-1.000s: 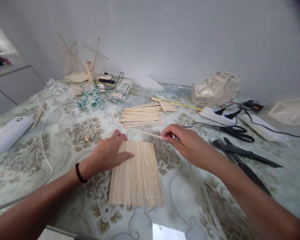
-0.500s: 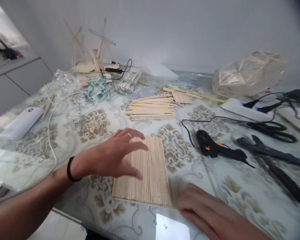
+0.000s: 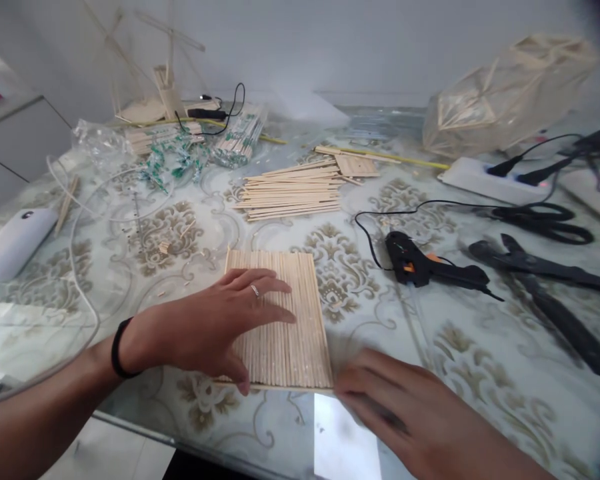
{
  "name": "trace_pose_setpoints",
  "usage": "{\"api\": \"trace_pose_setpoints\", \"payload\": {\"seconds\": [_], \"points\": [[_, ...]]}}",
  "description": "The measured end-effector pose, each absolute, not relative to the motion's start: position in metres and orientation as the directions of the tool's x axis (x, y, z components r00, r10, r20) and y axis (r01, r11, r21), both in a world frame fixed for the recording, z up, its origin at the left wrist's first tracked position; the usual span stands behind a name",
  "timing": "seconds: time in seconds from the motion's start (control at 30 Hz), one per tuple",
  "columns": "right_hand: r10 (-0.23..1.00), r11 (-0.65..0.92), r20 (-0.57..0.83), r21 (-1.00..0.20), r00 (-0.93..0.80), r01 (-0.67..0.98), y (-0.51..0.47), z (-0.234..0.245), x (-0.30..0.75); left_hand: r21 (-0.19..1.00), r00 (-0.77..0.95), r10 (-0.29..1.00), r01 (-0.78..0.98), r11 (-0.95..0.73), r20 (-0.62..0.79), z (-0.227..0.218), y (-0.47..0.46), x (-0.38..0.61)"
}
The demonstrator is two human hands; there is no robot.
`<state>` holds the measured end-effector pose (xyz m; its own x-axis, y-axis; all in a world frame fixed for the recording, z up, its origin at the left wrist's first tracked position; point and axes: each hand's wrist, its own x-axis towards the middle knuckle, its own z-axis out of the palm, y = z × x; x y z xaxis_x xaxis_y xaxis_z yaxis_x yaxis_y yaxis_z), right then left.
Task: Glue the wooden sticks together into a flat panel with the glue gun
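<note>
A flat mat of wooden sticks [image 3: 285, 313] is seen lying on the table [image 3: 480, 347] near its near edge; it is pressed down by the left hand [image 3: 215, 327], laid flat with fingers spread; the right hand [image 3: 395, 407], blurred, is held at the mat's near right corner, its grip not discernible; a black glue gun [image 3: 430, 270] lies to the right.

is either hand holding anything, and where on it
Nothing is gripped. The left hand lies flat on the stick mat, pressing its left half; the right hand touches its near right corner.
</note>
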<state>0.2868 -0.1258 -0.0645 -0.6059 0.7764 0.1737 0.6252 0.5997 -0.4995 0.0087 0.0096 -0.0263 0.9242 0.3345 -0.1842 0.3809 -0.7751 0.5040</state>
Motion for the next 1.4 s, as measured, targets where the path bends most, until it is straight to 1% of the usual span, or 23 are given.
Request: {"api": "trace_pose_setpoints", "payload": {"seconds": [0.13,0.3,0.47,0.57,0.7,0.8,0.93,1.1,1.23,1.4], "points": [[0.838,0.502,0.137,-0.573,-0.528,0.648,-0.128,-0.066,0.283,0.502,0.927,0.328,0.375,-0.78,-0.182,-0.026,0.009,0.009],[0.851,0.483,0.145,-0.592,-0.505,0.645,-0.126,-0.064,0.28,0.502,0.921,0.323,0.389,-0.772,-0.218,-0.025,0.009,0.009],[0.859,0.378,-0.004,-0.668,-0.512,0.641,-0.123,-0.058,0.291,0.491,0.915,0.322,0.402,-0.773,-0.242,-0.025,0.008,0.009],[0.858,0.333,-0.077,-0.669,-0.508,0.664,-0.123,-0.054,0.299,0.482,0.911,0.315,0.408,-0.775,-0.264,-0.025,0.008,0.008],[0.873,0.285,-0.123,-0.656,-0.472,0.699,-0.123,-0.054,0.303,0.484,0.915,0.319,0.402,-0.777,-0.247,-0.024,0.008,0.008],[0.876,0.277,-0.123,-0.663,-0.467,0.695,-0.122,-0.057,0.301,0.492,0.918,0.332,0.397,-0.775,-0.218,-0.025,0.006,0.008],[0.857,0.303,-0.115,-0.677,-0.503,0.671,-0.12,-0.059,0.296,0.48,0.911,0.341,0.412,-0.774,-0.232,-0.025,0.004,0.009],[0.864,0.371,-0.045,-0.619,-0.502,0.693,-0.121,-0.062,0.293,0.49,0.912,0.347,0.41,-0.77,-0.218,-0.023,0.003,0.009],[0.86,0.4,-0.011,-0.606,-0.51,0.688,-0.122,-0.065,0.291,0.516,0.917,0.346,0.398,-0.758,-0.198,-0.023,0.006,0.008],[0.859,0.406,-0.017,-0.585,-0.511,0.702,-0.12,-0.064,0.288,0.551,0.931,0.326,0.359,-0.753,-0.162,-0.027,0.011,0.007]]}}
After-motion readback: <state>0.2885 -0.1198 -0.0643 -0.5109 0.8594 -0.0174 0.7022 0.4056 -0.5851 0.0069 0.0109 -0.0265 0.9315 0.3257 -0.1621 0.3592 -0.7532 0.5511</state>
